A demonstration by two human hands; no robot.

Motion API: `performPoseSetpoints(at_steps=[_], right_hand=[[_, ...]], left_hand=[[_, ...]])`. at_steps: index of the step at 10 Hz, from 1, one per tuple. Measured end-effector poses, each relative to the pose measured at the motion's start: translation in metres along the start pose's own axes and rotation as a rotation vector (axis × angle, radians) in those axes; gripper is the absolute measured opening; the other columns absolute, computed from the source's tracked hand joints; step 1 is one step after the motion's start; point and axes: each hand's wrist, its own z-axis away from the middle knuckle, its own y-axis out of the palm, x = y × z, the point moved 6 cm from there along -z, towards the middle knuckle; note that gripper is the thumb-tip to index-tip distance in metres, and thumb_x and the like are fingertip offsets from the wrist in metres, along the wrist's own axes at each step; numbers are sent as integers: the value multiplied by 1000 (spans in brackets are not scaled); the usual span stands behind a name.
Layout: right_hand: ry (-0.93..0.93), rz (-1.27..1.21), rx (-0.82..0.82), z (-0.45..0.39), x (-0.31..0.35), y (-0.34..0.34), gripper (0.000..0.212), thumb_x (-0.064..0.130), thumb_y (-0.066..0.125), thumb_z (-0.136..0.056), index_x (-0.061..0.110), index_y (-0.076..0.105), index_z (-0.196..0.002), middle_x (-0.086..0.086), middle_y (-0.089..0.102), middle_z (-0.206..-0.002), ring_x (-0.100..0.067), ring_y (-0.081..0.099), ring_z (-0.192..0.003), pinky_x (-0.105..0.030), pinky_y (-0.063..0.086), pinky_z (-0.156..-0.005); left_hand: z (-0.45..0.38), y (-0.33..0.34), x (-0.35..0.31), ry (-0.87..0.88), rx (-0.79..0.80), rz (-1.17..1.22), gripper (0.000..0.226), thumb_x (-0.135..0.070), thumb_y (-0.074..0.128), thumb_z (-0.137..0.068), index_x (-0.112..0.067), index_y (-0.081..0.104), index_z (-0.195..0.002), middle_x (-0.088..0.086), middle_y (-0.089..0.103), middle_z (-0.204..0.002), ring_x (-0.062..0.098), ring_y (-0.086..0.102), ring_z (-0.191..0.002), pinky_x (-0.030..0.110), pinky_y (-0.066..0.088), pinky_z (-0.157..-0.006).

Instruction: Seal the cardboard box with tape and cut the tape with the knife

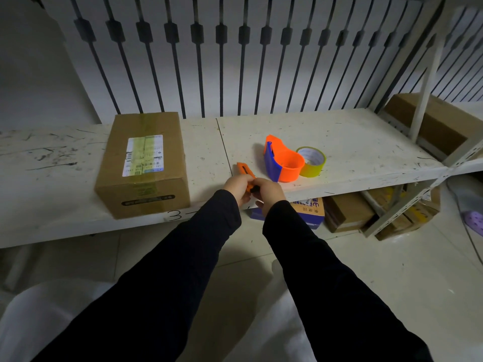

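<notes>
Cardboard box (142, 163) well left on the shelf (339, 137), already taped along its length. Tape roll (312, 161) right. Knife (245, 173) pointing up-left, clamped by left hand (236, 184) and right hand (269, 192) together.

- Box (143, 163): brown cardboard, closed, yellowish tape along its top over a white label; on the shelf at 9 o'clock.
- Tape (312, 162): yellow roll, lying flat at 3 o'clock, touching an orange-blue dispenser (283, 162).
- Knife (245, 175): orange, centre, near end hidden in hands.
</notes>
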Motion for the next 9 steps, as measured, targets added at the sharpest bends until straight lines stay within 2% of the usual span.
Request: performPoseSetpoints(at_steps=[1, 2, 3, 4, 5, 6, 7, 8, 9], right_hand=[[23, -11, -27, -14, -2, -1, 24, 3, 49, -87, 9, 54, -64, -6, 52, -65, -14, 46, -61, -24, 37, -60], [22, -3, -46, -29, -4, -3, 14, 0, 50, -86, 0, 62, -78, -11, 57, -71, -18, 52, -64, -31, 45, -72], [16, -3, -89, -39, -8, -6, 33, 1, 54, -86, -3, 55, -119, -18, 66, -101, -27, 63, -90, -38, 49, -96], [-28, 35, -166, -43, -5, -9, 44, 6, 58, -84, 2, 49, -127, -19, 60, -123, -31, 58, -113, -41, 45, -103], [-81, 91, -217, -44, 1, -11, 36, 5, 55, -84, 4, 55, -120, -18, 62, -119, -30, 58, -110, -37, 47, -98], [-70, 174, -222, -42, 4, -10, 43, 9, 53, -83, 6, 52, -126, -16, 60, -125, -33, 55, -117, -43, 43, -104], [-54, 214, -203, -43, 3, -8, 44, 11, 50, -85, 5, 51, -128, -17, 59, -128, -34, 53, -119, -46, 41, -106], [-53, 225, -199, -37, 5, -8, 39, 10, 48, -87, 4, 54, -125, -17, 60, -125, -34, 54, -118, -45, 41, -106], [-86, 232, -225, -40, 5, -9, 42, 11, 49, -84, 5, 54, -125, -15, 61, -123, -33, 55, -116, -45, 41, -105]], left_hand=[[-12, 5, 2, -8, 1, -8, 26, 3, 38, -94, 10, 55, -113, 13, 51, -72, 21, 52, -65, 33, 48, -72], [-19, 9, 2, -7, -5, -59, 35, 4, 38, -93, 14, 48, -125, 15, 55, -76, 29, 57, -84, 38, 49, -81], [-23, 11, 2, -12, -23, -89, 34, 0, 42, -92, 12, 52, -122, 20, 60, -93, 29, 57, -95, 40, 48, -91], [-29, 14, 3, -2, -23, -109, 35, -4, 48, -88, 9, 56, -120, 20, 62, -102, 30, 60, -96, 43, 49, -97], [-36, 15, 2, 26, -19, -115, 34, -6, 49, -88, 5, 59, -118, 21, 64, -107, 30, 61, -96, 39, 50, -87], [-34, 16, 1, 28, 0, -117, 34, -14, 47, -91, 1, 58, -120, 19, 64, -111, 31, 61, -99, 41, 51, -90], [-26, 17, -2, 45, 35, -83, 17, -14, 47, -93, -4, 59, -100, 11, 61, -87, 24, 58, -81, 34, 50, -75], [-23, 14, -3, 52, 28, -74, 9, -14, 48, -93, -14, 51, -85, 3, 50, -79, 17, 51, -73, 29, 43, -65], [-17, 7, -11, 140, -12, -91, 22, -15, 48, -93, -12, 50, -115, 1, 48, -89, 15, 48, -79, 33, 45, -81]])
